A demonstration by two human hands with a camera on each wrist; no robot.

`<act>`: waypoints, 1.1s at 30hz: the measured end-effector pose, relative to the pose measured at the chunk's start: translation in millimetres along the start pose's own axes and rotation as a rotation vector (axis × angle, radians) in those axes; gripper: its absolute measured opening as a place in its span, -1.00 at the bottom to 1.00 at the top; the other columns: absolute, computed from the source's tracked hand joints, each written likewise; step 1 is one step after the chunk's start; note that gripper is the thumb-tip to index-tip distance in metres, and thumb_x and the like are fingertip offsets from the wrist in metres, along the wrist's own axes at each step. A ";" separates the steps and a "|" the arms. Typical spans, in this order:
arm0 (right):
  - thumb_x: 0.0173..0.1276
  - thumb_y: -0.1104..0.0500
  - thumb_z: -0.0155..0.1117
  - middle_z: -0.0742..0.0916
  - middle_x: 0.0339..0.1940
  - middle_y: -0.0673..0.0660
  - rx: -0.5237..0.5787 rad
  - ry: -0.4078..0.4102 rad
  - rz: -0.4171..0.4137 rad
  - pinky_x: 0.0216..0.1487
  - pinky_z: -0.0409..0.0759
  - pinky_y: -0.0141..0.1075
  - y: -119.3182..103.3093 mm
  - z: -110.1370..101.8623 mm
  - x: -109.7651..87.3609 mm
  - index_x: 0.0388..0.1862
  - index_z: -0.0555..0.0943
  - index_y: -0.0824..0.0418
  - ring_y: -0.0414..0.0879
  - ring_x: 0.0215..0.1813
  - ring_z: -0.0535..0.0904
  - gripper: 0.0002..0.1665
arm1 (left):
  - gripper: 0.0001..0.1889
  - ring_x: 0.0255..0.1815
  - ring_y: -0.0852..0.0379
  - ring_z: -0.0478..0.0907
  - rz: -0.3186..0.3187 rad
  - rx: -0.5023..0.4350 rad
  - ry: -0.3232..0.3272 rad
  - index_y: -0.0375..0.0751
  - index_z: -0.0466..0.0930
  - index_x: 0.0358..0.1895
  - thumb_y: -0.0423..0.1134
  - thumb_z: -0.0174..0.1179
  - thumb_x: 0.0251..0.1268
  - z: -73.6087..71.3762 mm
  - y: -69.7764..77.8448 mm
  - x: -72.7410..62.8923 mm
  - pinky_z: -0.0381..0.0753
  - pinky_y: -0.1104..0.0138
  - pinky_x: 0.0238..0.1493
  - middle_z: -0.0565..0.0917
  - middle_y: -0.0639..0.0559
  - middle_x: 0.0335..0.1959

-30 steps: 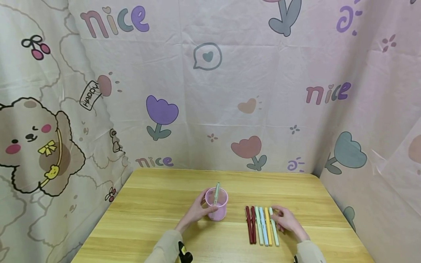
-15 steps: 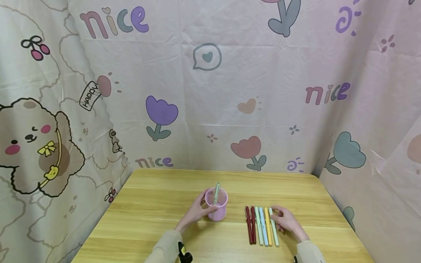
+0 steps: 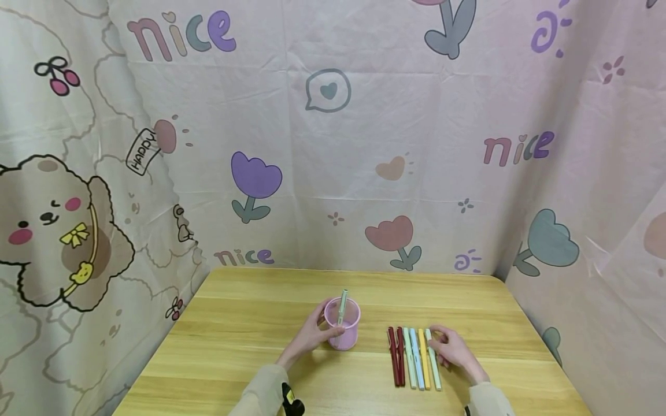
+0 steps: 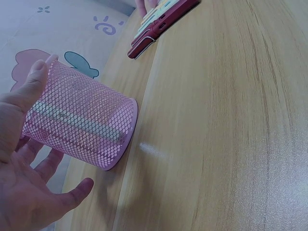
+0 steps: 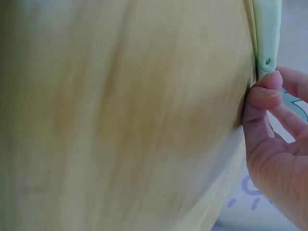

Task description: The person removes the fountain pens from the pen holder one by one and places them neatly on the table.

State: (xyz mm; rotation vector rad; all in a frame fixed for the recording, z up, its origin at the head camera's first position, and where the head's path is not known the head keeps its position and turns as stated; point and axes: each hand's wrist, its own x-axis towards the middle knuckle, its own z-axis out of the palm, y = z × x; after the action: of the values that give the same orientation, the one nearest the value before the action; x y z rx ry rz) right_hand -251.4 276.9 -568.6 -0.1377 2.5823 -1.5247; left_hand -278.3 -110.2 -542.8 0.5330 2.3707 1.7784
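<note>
My left hand (image 3: 315, 335) holds a pink mesh pen holder (image 3: 347, 338) upright on the table, thumb near its rim and fingers round its far side. One light green pen (image 3: 343, 306) leans inside it; through the mesh (image 4: 86, 115) it shows in the left wrist view. At the right end of a row of pens, my right hand (image 3: 451, 346) pinches a light green pen (image 3: 435, 370) that lies on the table. In the right wrist view, thumb and fingers (image 5: 276, 115) meet at the end of this pen (image 5: 267, 33); its far part is out of view.
To the left in the row lie a yellow pen (image 3: 425, 361), a light blue pen (image 3: 417, 361), another light green pen (image 3: 410, 361) and two dark red pens (image 3: 394, 361). The wooden table (image 3: 250, 289) ends against a patterned cloth backdrop (image 3: 322, 144).
</note>
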 end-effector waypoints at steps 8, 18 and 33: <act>0.38 0.29 0.23 0.57 -0.55 0.09 0.048 0.041 0.019 -0.68 0.41 -0.47 -0.7 1.7 -0.5 0.39 0.25 0.60 -0.25 -0.69 0.41 -0.30 | -0.09 0.51 -0.48 0.21 0.004 -0.006 -0.002 -0.31 0.05 0.57 -0.21 0.40 0.26 0.5 0.3 -0.1 0.18 -0.35 0.49 0.21 -0.43 0.54; 0.42 0.29 0.24 0.56 -0.38 0.13 0.003 0.180 0.044 -0.68 0.44 -0.45 -10.1 2.2 1.1 0.37 0.35 0.52 -0.17 -0.64 0.48 -0.39 | -0.07 0.51 -0.48 0.22 -0.003 0.003 0.005 -0.30 0.05 0.57 -0.17 0.41 0.25 0.6 -2.0 -0.2 0.20 -0.35 0.48 0.21 -0.42 0.54; 0.37 0.29 0.30 0.63 -0.26 0.17 -0.052 0.273 -0.053 -0.57 0.44 -0.49 -39.0 12.7 9.7 0.30 0.49 0.42 -0.31 -0.58 0.39 -0.46 | -0.06 0.50 -0.50 0.21 0.003 0.013 0.009 -0.31 0.05 0.57 -0.14 0.41 0.24 1.6 -3.1 0.2 0.18 -0.38 0.47 0.21 -0.45 0.53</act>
State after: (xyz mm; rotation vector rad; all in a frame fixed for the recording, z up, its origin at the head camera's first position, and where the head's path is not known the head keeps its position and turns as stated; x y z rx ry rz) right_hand -258.5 245.7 -541.2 -0.0032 2.8500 -1.5954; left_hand -278.6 -109.4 -546.2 0.5319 2.3903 1.7720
